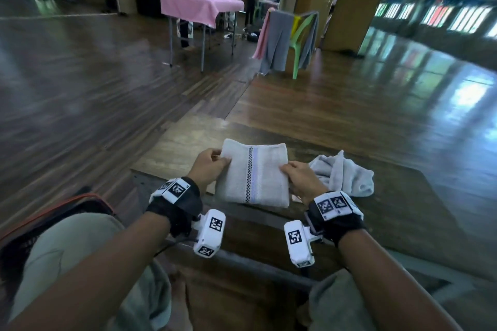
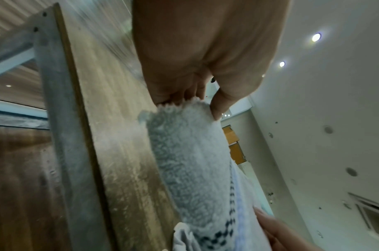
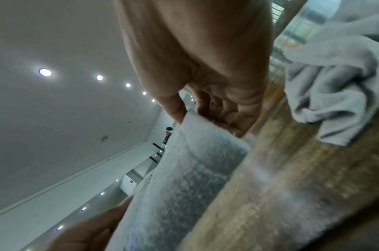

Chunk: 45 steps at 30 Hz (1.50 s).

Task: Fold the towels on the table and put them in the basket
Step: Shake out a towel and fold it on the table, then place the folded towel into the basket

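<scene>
I had the striped towel (image 1: 252, 174) folded into a neat rectangle at the centre bottom of the head view, lying on the wooden table (image 1: 376, 209). My left hand (image 1: 208, 166) pinched its left edge, thumb on top and fingers beneath; my right hand (image 1: 300, 179) pinched the right edge the same way. Just right of it lay a second towel (image 1: 347, 174), crumpled and unfolded. What I took for the basket (image 1: 53, 212) showed at the lower left, beside my knee. By my judgement one towel was folded but not yet binned, and the other was untouched.
</scene>
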{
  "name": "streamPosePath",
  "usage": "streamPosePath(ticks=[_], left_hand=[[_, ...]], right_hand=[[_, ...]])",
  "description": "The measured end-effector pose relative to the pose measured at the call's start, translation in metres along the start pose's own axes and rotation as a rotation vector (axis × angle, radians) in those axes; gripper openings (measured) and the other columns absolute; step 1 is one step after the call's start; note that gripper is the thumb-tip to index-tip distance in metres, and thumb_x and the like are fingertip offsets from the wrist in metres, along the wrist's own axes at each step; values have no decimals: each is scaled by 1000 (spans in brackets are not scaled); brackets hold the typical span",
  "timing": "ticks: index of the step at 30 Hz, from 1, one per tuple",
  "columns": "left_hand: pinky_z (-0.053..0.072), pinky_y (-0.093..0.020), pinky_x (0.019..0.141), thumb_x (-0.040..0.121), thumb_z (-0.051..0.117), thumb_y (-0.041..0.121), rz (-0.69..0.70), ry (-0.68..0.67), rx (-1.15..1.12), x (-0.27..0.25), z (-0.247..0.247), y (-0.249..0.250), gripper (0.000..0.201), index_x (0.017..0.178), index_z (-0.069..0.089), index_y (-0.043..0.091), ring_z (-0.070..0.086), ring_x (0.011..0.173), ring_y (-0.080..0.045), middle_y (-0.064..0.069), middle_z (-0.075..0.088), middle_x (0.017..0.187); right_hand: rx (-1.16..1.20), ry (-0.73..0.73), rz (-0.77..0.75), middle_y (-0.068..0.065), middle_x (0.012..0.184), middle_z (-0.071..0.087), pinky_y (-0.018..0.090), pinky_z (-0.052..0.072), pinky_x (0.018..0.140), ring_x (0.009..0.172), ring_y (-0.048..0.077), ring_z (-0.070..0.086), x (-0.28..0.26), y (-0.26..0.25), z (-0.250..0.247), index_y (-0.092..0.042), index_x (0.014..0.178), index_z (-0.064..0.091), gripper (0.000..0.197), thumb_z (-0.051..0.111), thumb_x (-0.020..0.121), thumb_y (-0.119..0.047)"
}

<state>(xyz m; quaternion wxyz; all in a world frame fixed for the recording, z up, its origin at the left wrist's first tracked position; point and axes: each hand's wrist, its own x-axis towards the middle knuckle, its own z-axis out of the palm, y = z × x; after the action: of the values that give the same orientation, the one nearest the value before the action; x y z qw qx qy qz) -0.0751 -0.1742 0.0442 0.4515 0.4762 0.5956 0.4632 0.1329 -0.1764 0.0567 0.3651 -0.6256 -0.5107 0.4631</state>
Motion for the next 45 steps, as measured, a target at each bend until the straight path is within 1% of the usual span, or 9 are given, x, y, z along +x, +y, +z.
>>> streamPosePath(ticks=[3, 7, 12, 17, 24, 28, 34, 38, 45], left_hand=[[45, -28, 76, 91, 57, 15, 72, 13, -66, -17, -12, 27, 34, 123, 52, 3, 56, 99, -21, -12, 59, 120], [44, -26, 72, 91, 58, 15, 171, 31, -101, -38, -29, 59, 35, 123, 53, 3, 55, 95, -19, -13, 60, 116], [48, -33, 83, 91, 59, 17, 210, 85, -128, -60, -58, 76, 36, 124, 52, 5, 57, 98, -20, -9, 60, 115], [47, -29, 76, 91, 59, 18, 198, 199, -116, -82, -95, 67, 37, 124, 52, 6, 57, 97, -19, -9, 60, 115], [47, -23, 63, 92, 56, 10, 139, 431, -170, -120, -155, 37, 32, 123, 49, 1, 57, 82, -13, -10, 58, 111], [48, -27, 71, 91, 58, 15, 103, 548, -94, -134, -197, 16, 35, 123, 50, 4, 56, 98, -18, -10, 58, 118], [48, -26, 66, 90, 59, 14, -8, 700, -89, -152, -235, -32, 36, 123, 50, 1, 55, 96, -19, -12, 57, 113], [44, -20, 63, 90, 59, 12, -98, 754, -107, -153, -253, -74, 38, 124, 49, -2, 53, 96, -19, -13, 56, 113], [46, -25, 66, 90, 56, 5, -326, 778, -166, -130, -274, -167, 31, 120, 50, -2, 56, 88, -20, -15, 58, 107]], right_hand=[[7, 42, -55, 8, 80, 54, 25, 39, 56, 65, 17, 50, -22, -29, -5, -4, 98, 58, 17, 47, 94, -17], [33, 39, -134, 14, 86, 55, 35, 41, 67, 76, 24, 52, -46, -59, -11, 14, 102, 55, 33, 50, 93, -18], [68, -13, -194, 9, 85, 58, 33, 43, 67, 77, 22, 56, -66, -86, 1, -8, 84, 60, 17, 52, 93, -21], [54, -139, -224, 7, 89, 60, 35, 47, 72, 84, 22, 57, -68, -97, 34, -9, 94, 61, 15, 52, 93, -21], [51, -364, -239, 2, 87, 60, 29, 47, 63, 79, 14, 56, -66, -108, 116, -11, 100, 58, 13, 50, 94, -20], [34, -509, -255, 3, 87, 60, 29, 46, 61, 78, 16, 57, -64, -109, 167, -12, 97, 58, 12, 48, 94, -20], [-69, -647, -256, 8, 97, 63, 39, 49, 76, 86, 21, 59, -61, -98, 237, -12, 93, 58, 9, 51, 92, -17], [-131, -709, -228, 10, 96, 61, 29, 43, 56, 77, 19, 57, -52, -76, 282, -11, 92, 59, 9, 51, 92, -16], [-248, -777, -55, 10, 96, 61, 34, 47, 71, 87, 23, 57, -15, -8, 366, -10, 94, 58, 9, 51, 92, -14]])
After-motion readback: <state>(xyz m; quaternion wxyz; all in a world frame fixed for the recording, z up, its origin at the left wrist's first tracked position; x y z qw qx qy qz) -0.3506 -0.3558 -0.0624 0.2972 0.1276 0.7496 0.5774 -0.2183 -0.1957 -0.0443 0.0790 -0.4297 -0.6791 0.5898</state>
